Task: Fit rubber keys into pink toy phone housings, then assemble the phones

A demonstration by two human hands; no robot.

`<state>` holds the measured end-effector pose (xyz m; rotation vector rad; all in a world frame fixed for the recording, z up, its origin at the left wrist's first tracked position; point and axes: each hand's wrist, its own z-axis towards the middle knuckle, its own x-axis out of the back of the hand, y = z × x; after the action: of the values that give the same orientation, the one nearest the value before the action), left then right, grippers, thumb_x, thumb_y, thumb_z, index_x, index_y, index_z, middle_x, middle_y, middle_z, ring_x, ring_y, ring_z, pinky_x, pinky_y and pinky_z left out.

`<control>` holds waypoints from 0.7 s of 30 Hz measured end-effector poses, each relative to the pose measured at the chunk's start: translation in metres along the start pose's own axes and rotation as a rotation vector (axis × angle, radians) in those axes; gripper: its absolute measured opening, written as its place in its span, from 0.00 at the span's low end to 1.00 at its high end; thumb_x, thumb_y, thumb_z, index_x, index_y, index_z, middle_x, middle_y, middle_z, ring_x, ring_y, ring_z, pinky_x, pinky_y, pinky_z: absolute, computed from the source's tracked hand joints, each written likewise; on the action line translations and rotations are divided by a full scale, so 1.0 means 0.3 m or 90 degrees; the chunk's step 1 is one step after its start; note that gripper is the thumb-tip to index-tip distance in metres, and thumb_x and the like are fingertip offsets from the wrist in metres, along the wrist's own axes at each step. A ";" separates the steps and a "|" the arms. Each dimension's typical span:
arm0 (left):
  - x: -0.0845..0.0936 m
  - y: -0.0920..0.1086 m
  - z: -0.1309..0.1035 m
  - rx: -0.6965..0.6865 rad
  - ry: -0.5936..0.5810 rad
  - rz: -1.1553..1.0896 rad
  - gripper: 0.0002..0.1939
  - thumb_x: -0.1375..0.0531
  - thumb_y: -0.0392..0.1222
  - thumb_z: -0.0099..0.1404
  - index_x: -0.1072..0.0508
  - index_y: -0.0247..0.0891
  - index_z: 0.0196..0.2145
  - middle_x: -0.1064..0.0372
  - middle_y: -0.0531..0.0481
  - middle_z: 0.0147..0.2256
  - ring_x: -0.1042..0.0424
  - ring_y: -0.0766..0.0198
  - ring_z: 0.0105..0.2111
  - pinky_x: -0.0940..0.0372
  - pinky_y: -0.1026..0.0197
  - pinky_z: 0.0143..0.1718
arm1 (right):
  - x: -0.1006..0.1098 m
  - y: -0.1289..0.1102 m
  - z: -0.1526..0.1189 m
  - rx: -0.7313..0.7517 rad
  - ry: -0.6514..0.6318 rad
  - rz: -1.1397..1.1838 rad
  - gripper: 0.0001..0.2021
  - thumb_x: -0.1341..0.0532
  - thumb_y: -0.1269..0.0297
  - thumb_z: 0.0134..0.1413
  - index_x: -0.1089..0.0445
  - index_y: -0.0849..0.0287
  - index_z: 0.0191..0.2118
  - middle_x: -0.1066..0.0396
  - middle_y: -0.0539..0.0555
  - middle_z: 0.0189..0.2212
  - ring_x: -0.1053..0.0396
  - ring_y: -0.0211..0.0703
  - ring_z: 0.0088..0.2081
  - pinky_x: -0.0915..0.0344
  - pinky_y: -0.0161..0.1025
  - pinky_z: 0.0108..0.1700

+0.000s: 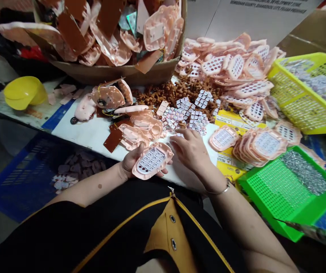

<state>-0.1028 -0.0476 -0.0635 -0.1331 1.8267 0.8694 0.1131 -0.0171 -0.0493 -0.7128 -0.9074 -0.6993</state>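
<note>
A pink plastic shell (pixel 153 161) with rows of white keys set in its holes rests in my left hand (pixel 131 161), fingers wrapped under it and thumb at its upper edge. A few holes at its lower left end show dark. To its right, my right hand (pixel 191 149) is at the front of a pile of white keys (pixel 184 113), fingers bent and slightly apart. Nothing shows between these fingers, though their undersides are hidden. Pink shell halves (pixel 142 129) lie on the white table top beyond my left hand.
A cardboard box (pixel 117 74) of pink parts stands behind small brown pieces (pixel 157 94). At right are a heap of pink shells (pixel 237 72), stacked filled shells (pixel 261 144), a yellow basket (pixel 299 102) and a green basket (pixel 282 204) with screws. A screwdriver-like tool (pixel 307 229) hangs at lower right.
</note>
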 end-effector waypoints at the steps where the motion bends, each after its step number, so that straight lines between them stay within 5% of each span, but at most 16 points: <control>1: 0.006 -0.007 -0.002 0.007 -0.007 -0.001 0.43 0.33 0.67 0.47 0.27 0.29 0.50 0.24 0.30 0.45 0.21 0.47 0.36 0.28 0.54 0.37 | -0.017 -0.014 0.022 0.016 -0.028 -0.049 0.09 0.43 0.66 0.63 0.24 0.59 0.40 0.26 0.63 0.45 0.33 0.53 0.45 0.35 0.50 0.46; 6: 0.015 -0.004 0.004 0.012 -0.032 -0.010 0.43 0.32 0.67 0.48 0.26 0.30 0.52 0.25 0.30 0.47 0.21 0.46 0.37 0.29 0.52 0.39 | -0.061 -0.039 0.089 0.067 -0.136 -0.184 0.08 0.42 0.71 0.61 0.26 0.59 0.34 0.27 0.60 0.34 0.36 0.51 0.38 0.39 0.47 0.41; 15: 0.018 -0.006 0.009 0.004 -0.069 -0.044 0.37 0.32 0.63 0.52 0.26 0.31 0.50 0.24 0.32 0.48 0.21 0.49 0.41 0.29 0.53 0.44 | -0.025 0.031 -0.010 -0.136 0.062 0.088 0.09 0.42 0.65 0.61 0.24 0.57 0.38 0.26 0.55 0.32 0.30 0.46 0.35 0.34 0.43 0.37; 21: 0.026 -0.005 0.020 -0.008 -0.046 -0.045 0.37 0.37 0.64 0.58 0.28 0.28 0.51 0.26 0.29 0.49 0.21 0.47 0.42 0.29 0.51 0.44 | 0.041 0.015 -0.127 -0.147 -0.002 0.125 0.07 0.40 0.65 0.60 0.24 0.56 0.38 0.25 0.55 0.32 0.30 0.45 0.35 0.33 0.43 0.38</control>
<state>-0.1008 -0.0426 -0.0720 -0.1720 1.7396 0.8267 0.1388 -0.0473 -0.0562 -0.9952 -0.7543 -0.6337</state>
